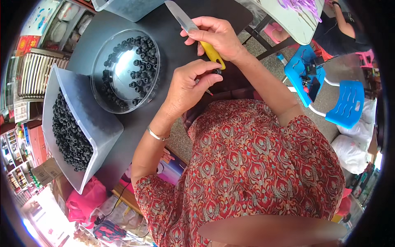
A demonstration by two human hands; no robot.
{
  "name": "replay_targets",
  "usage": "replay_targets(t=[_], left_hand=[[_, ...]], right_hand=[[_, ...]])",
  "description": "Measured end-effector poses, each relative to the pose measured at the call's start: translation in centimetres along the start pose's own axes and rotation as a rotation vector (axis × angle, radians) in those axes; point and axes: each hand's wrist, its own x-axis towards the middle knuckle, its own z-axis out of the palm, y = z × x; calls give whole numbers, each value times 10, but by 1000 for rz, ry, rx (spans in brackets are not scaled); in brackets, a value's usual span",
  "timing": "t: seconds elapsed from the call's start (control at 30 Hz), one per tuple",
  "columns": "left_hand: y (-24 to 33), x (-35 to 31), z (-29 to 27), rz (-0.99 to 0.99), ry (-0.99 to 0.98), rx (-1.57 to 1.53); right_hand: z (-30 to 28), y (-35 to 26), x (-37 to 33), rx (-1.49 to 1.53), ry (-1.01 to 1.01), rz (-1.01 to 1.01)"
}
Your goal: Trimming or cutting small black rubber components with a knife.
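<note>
My right hand (220, 39) is closed around a knife (212, 53) with a yellow handle. Its pale blade points up and left, away from me, with my thumb lying where blade meets handle. Just below, my left hand (185, 86) pinches a small black ring-like part (217, 72) between thumb and fingertips, close to the butt of the handle. To the left of my hands stands a round clear bowl (94, 84) with many small black parts (142, 78) scattered over its bottom. Beside it, a tilted translucent bin (98, 127) holds a heap of similar black pieces (70, 131).
All this is on a dark table (173, 45). Another translucent bin (131, 10) stands at its far edge. A blue chair (345, 105) and a blue stool with small items are to the right. Another person (345, 24) sits far right, near a pale table (302, 31).
</note>
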Motion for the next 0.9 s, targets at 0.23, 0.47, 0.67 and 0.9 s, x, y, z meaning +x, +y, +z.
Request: replay_targets(t=[0.23, 0.47, 0.67, 0.9], left_hand=[[-1, 5, -2, -162, 121, -443], [-6, 5, -8, -163, 197, -577], [-1, 0, -10, -153, 161, -647], [3, -4, -11, -111, 137, -656]], right_hand=[[-4, 0, -1, -68, -15, -20], [-4, 5, -5, 142, 22, -40], [-8, 1, -7, 106, -30, 3], [-11, -11, -30, 54, -53, -37]])
